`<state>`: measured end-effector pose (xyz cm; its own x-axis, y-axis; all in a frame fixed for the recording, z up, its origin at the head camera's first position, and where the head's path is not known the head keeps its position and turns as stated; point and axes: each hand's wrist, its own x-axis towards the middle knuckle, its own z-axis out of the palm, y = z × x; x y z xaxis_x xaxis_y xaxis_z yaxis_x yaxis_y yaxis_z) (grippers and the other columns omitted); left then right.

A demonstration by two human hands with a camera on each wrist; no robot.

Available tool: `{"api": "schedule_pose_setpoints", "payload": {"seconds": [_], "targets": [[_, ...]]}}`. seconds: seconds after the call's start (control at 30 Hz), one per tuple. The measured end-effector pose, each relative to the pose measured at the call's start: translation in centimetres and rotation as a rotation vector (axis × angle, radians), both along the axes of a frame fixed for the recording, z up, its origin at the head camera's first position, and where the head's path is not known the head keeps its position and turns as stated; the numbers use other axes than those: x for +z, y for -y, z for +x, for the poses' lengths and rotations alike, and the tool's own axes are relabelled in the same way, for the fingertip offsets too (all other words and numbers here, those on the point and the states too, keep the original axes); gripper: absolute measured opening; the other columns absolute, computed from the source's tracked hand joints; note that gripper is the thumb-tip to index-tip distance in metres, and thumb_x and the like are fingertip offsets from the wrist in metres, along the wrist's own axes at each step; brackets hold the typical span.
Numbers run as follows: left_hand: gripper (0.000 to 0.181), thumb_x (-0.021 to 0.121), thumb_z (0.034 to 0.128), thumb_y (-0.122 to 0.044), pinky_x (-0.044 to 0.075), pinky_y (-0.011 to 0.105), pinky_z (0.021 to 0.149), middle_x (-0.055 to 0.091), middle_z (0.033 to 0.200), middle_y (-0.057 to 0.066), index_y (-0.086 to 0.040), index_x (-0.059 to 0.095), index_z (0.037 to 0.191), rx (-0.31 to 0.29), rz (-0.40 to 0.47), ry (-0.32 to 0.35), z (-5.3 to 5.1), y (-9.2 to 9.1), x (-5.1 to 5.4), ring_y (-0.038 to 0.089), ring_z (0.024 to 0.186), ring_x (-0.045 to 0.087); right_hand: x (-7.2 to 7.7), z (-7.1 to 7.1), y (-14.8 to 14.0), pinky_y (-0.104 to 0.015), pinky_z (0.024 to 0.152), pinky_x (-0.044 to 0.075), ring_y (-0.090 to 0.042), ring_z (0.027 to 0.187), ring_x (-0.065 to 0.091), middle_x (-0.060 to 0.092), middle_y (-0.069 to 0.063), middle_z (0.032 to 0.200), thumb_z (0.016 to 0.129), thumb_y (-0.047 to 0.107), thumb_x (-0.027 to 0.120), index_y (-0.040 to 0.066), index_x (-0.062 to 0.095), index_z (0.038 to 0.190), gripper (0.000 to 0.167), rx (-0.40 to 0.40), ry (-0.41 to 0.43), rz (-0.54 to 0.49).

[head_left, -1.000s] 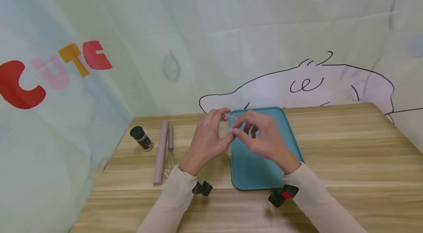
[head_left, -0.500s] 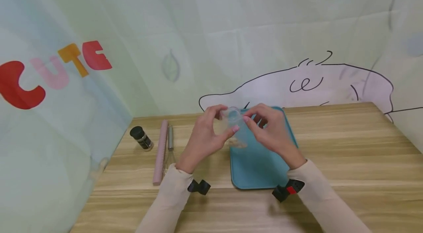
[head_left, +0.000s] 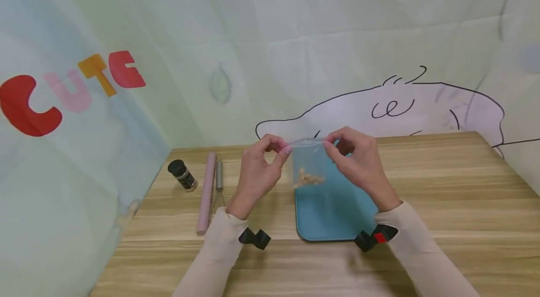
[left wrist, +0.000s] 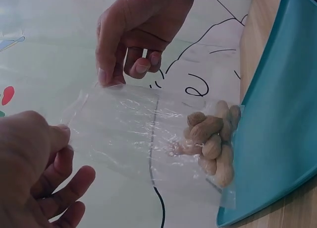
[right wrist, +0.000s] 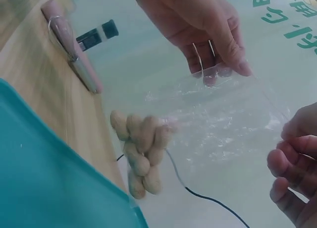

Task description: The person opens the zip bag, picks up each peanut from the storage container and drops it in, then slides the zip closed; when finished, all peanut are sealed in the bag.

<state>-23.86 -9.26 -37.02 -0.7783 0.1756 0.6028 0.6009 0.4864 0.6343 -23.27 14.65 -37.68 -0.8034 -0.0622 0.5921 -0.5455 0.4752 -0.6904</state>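
Observation:
A clear plastic zip bag [head_left: 309, 159] hangs upright above the tray, stretched between both hands. Several peanuts in their shells [left wrist: 212, 139] lie at its bottom, and the right wrist view shows the same peanuts [right wrist: 143, 148] through the film. My left hand [head_left: 262, 170] pinches the bag's top left corner between thumb and fingers. At the top right corner, my right hand [head_left: 358, 161] pinches the edge in the same way. Between them the top edge runs nearly straight. Whether the seal is closed cannot be told.
Below the bag lies a teal tray [head_left: 333, 217] on the wooden table [head_left: 455, 194]. To the left are a pink rolling pin [head_left: 206, 194], a wire whisk [head_left: 219, 180] partly behind the left wrist, and a black-capped jar [head_left: 183, 175]. A printed cloth backdrop [head_left: 236, 53] stands behind.
My hands were close together over the bag's top. They have moved apart, the right hand going right, and the bag now hangs spread flat with the peanuts visible below.

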Motion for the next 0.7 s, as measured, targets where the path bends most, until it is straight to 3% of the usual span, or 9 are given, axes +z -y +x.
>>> {"api": "schedule_pose_setpoints", "payload": {"seconds": [0.2,0.3,0.43,0.6,0.7], "targets": [[0.012,0.076,0.1004,-0.017,0.058,0.038,0.091,0.076,0.089,0.010,-0.005,0.072,0.101,-0.035,-0.002,0.019,0.06,0.02,0.09,0.022,0.089,0.072,-0.12,-0.09,-0.03,-0.026,0.059,0.053,-0.014,0.065,0.066,0.074,-0.012,0.085,0.100,0.013,0.075,0.009,0.079,0.114,0.015,0.133,0.119,-0.037],[0.012,0.075,0.1008,-0.017,0.058,0.039,0.092,0.076,0.090,0.009,-0.006,0.072,0.101,-0.046,-0.004,0.020,0.12,0.08,0.12,0.022,0.090,0.072,-0.19,-0.17,0.15,-0.026,0.058,0.053,-0.013,0.064,0.066,0.074,-0.011,0.084,0.100,0.012,0.076,0.008,0.080,0.112,0.014,0.167,0.108,-0.037],[0.011,0.076,0.1000,-0.017,0.057,0.037,0.092,0.076,0.093,0.008,-0.007,0.072,0.103,-0.059,-0.007,0.022,0.14,0.13,0.03,0.021,0.091,0.070,-0.38,-0.23,0.37,-0.025,0.055,0.050,-0.013,0.062,0.062,0.071,-0.009,0.079,0.099,0.012,0.076,0.008,0.080,0.107,0.010,0.154,0.081,-0.022],[0.024,0.078,0.0975,-0.019,0.053,0.038,0.093,0.078,0.105,0.006,-0.010,0.075,0.119,-0.131,-0.013,0.065,0.17,-0.14,-0.31,0.020,0.098,0.068,-0.72,-0.13,0.53,-0.026,0.056,0.052,-0.012,0.061,0.062,0.069,-0.007,0.077,0.100,0.011,0.075,0.007,0.078,0.106,0.008,0.163,0.088,-0.014],[0.024,0.078,0.0980,-0.020,0.055,0.043,0.094,0.079,0.111,0.005,-0.012,0.077,0.121,-0.166,0.000,0.086,0.19,-0.49,-0.60,0.019,0.101,0.070,-0.82,-0.09,0.64,-0.027,0.055,0.053,-0.011,0.060,0.061,0.068,-0.006,0.078,0.101,0.010,0.073,0.006,0.077,0.105,0.007,0.197,0.090,-0.015]]}}
